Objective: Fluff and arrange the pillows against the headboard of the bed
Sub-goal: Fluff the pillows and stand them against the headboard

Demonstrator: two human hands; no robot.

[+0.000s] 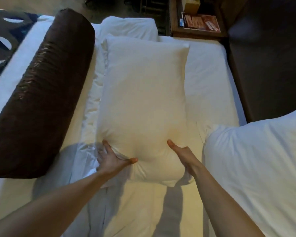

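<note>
A cream pillow (143, 100) is lying lengthwise in the middle of the white bed (208, 74), its near end bunched between two hands. The left hand (112, 159) is gripping the near left corner, thumb spread out along the pillow's near edge and a finger reaching up its side; the remaining fingers are tucking under the fabric and are hidden. The right hand (183, 153) is clamping the near right side, thumb pointing up on top of the pillow while its fingers are wrapping out of sight around the edge.

A second white pillow (130, 27) is lying at the far end, partly covered by the cream one. A third white pillow (256, 165) is sitting at the near right, cut off by the frame edge. A dark brown bolster (41, 96) is lying along the left side, blurred. Beyond it, a patterned dark cloth (5, 36) is showing, too blurred to make out. At the far right, a wooden nightstand (176, 31) is holding a red printed card (200, 22), its text unreadable. The dark panel (270, 57) at right is hard to identify.
</note>
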